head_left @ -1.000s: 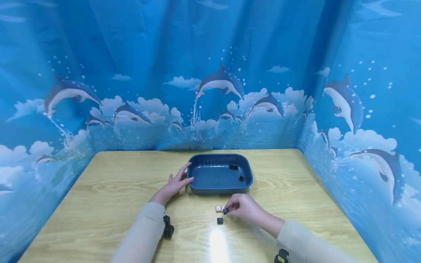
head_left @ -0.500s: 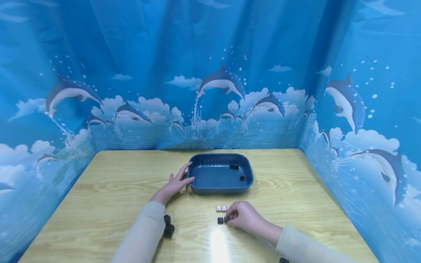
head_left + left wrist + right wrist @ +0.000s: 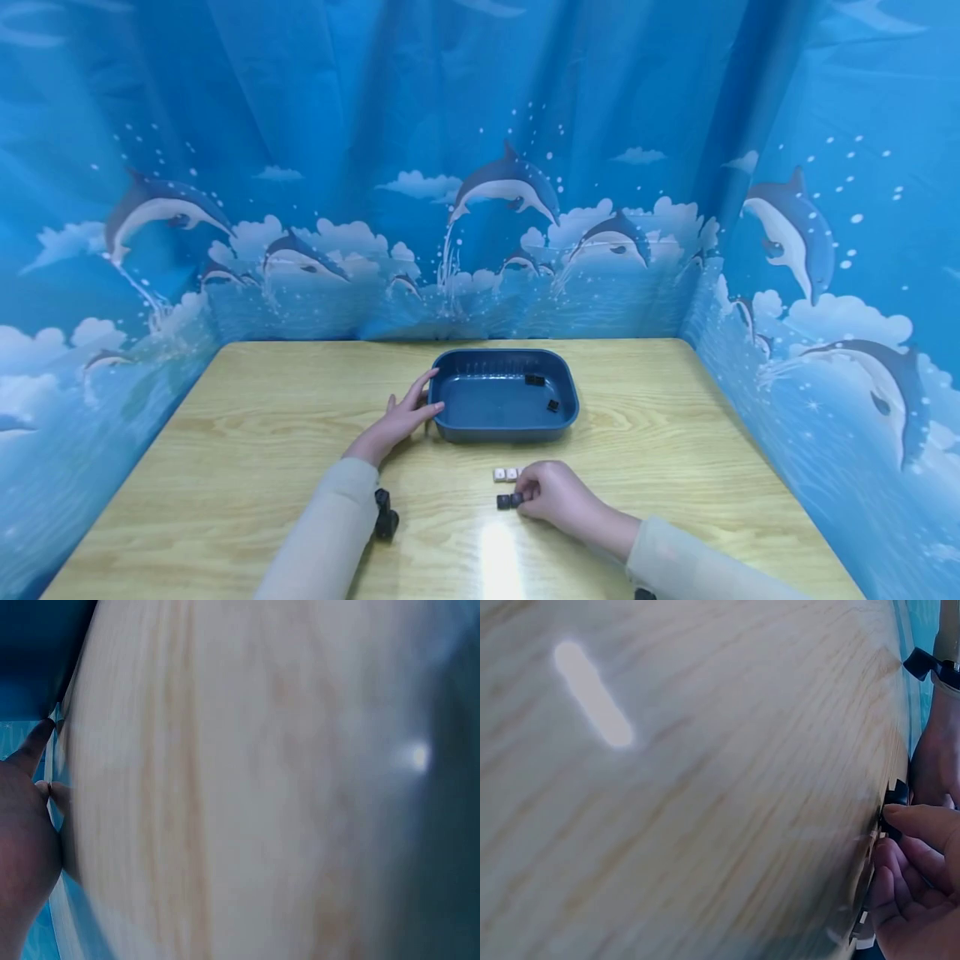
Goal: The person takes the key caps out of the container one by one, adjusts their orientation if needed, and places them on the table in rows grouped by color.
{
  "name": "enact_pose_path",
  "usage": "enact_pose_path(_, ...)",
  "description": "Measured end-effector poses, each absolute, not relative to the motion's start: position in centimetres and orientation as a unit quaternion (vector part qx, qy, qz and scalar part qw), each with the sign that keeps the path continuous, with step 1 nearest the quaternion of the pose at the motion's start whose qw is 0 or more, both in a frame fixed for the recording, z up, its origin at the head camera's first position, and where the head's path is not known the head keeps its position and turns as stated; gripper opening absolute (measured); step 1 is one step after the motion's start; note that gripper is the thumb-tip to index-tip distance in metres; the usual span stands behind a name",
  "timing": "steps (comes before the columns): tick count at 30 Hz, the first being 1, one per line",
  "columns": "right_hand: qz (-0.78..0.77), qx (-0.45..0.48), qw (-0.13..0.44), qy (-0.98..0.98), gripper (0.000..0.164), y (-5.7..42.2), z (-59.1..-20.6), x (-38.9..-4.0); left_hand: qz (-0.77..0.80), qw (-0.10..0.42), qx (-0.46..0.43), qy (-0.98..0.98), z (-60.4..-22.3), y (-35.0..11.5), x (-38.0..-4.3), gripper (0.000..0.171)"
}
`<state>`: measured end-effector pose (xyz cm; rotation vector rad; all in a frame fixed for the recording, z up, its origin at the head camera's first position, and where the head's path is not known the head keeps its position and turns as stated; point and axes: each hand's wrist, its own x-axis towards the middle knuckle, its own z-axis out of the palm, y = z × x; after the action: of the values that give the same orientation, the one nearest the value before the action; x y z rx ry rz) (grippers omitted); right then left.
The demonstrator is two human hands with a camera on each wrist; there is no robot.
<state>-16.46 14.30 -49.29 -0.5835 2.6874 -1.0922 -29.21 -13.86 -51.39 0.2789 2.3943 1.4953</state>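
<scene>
In the head view my right hand (image 3: 555, 492) pinches a small black keycap (image 3: 517, 500) between thumb and fingers. It sits against the right side of another black keycap (image 3: 502, 502) on the table. Just behind them is a row of white keycaps (image 3: 499, 475), its right end partly hidden by the right hand. My left hand (image 3: 396, 423) rests at the left end of a dark blue plastic basin (image 3: 502, 434), thumb and fingers on its rim. The right wrist view shows the right thumb and fingertips close on black keycaps (image 3: 895, 793); the marks on them cannot be read.
Several black keycaps (image 3: 535, 380) lie inside the basin at its right side. A wood-grain table (image 3: 285, 417) surrounds everything, with a bright light reflection near the front. Blue dolphin-printed curtains (image 3: 360, 275) enclose the table at the back and sides.
My right hand has brought the black keycap from beside the white ones toward the front, then left against the other black keycap. The left hand stays on the basin.
</scene>
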Motion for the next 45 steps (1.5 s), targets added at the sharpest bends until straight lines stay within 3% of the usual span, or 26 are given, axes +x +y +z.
enact_pose_path(15,-0.360,-0.195,0.093,0.907,0.018,14.1,-49.1,-16.4,0.519,0.152,0.100,0.835,-51.3,-13.8,-29.2,0.071)
enact_pose_path(26,-0.342,-0.217,0.062,0.912,0.016,14.5,-46.1,-16.7,0.519,0.155,0.102,0.835,-51.3,-13.9,-29.2,0.071)
enact_pose_path(45,-0.324,-0.177,0.088,0.925,0.013,14.9,-40.2,-22.8,0.526,0.155,0.104,0.830,-51.3,-13.9,-29.1,0.070)
